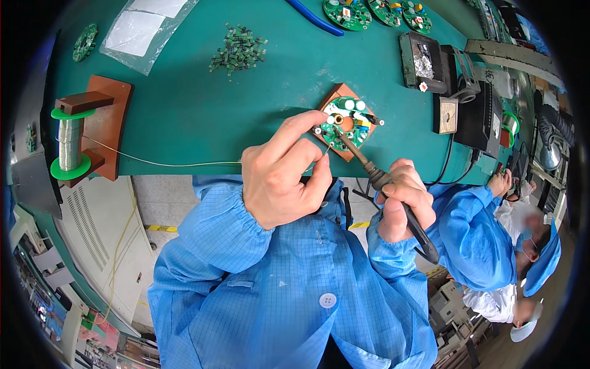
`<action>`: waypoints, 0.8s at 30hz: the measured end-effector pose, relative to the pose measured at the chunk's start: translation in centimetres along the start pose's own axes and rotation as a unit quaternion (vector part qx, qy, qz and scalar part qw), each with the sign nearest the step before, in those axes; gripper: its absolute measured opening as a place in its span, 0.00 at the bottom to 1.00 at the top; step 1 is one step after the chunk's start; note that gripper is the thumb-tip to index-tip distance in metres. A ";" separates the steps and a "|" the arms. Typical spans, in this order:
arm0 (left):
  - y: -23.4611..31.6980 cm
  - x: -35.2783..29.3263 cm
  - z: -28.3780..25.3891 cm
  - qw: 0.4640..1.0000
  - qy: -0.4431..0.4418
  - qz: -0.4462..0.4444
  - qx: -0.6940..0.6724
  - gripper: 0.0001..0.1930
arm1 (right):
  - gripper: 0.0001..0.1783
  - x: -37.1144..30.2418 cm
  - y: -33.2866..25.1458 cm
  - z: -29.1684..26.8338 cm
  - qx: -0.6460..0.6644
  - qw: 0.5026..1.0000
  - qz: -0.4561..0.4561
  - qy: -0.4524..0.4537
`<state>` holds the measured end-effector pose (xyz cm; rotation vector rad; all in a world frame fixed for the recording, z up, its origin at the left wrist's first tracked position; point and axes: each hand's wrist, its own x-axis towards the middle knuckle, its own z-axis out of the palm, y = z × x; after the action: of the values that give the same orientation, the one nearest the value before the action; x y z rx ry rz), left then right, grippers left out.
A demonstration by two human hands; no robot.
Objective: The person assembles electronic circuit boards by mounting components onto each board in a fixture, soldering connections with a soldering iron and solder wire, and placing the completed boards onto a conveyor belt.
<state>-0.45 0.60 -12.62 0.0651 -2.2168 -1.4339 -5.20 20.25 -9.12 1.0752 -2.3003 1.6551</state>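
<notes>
My left hand (284,172) pinches a thin solder wire (166,162) and its index finger reaches to a round green circuit board (345,122). The board sits on a small brown block (335,91) near the front edge of the green bench (184,104). My right hand (402,200) grips the black handle of a soldering iron (369,169), whose tip touches the board near its middle. The wire runs left to a spool (70,142) on a brown wooden stand (108,117).
A heap of small dark green parts (238,50) and a clear plastic bag (142,32) lie further back. Several round boards (348,12) lie at the far edge. A soldering station with an iron stand (458,98) stands at the right. Another person in blue (485,240) works at the right.
</notes>
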 end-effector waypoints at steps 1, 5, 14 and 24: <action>0.0 0.0 0.0 1.000 -0.002 -0.003 0.002 0.08 | 0.10 0.0 0.0 0.1 0.001 1.000 -0.005 0.000; 0.0 -0.2 0.2 1.000 0.005 0.002 -0.004 0.09 | 0.10 0.2 0.1 0.1 0.005 1.000 -0.016 0.006; 0.0 -0.6 0.2 1.000 0.003 0.001 -0.002 0.09 | 0.11 0.0 0.2 0.4 0.008 0.999 -0.026 0.018; 0.3 -0.1 0.2 1.000 -0.001 -0.004 0.002 0.09 | 0.12 1.1 -0.9 -0.5 -0.051 0.997 -0.059 0.029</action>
<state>-0.38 0.90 -12.40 0.0742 -2.2247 -1.4342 -5.58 19.99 -7.70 1.1030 -2.2139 1.4879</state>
